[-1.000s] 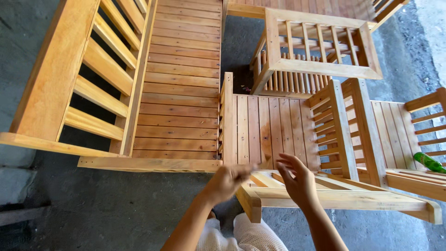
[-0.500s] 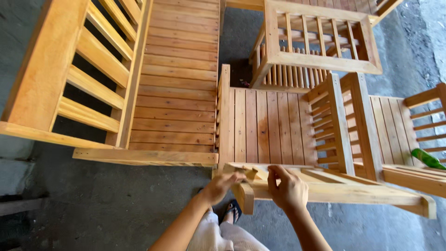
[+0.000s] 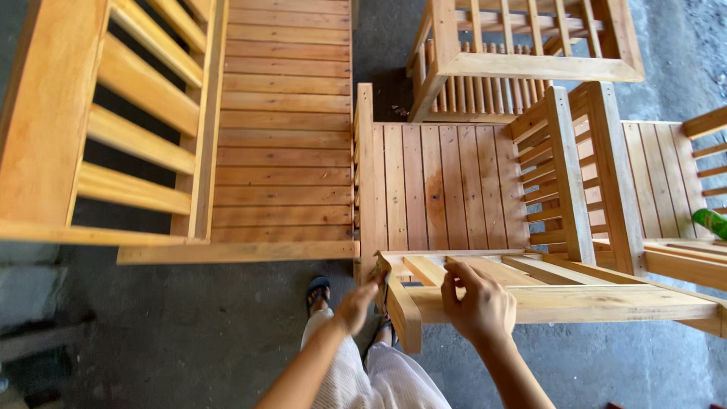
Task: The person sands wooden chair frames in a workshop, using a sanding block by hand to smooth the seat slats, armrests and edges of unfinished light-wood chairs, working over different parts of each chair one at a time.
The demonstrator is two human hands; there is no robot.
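Honey-orange slatted wooden chair [image 3: 454, 189] with a darker reddish stain on its seat; paler yellow armrest [image 3: 560, 301]. Dark grey concrete floor [image 3: 189, 333]. At three o'clock, something bright green [image 3: 712, 223], perhaps a bottle. White striped trousers [image 3: 379, 379].

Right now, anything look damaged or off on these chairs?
One thing: a darker reddish blotch on the slatted seat of the middle chair, unlike the even wood around it. Both hands, left hand and right hand, touch the nearest frame.

Two hands [image 3: 485, 307], one bench [image 3: 284, 144], three wooden chairs [image 3: 447, 185].

dark concrete floor [image 3: 189, 333], slatted wooden benches [image 3: 284, 129]
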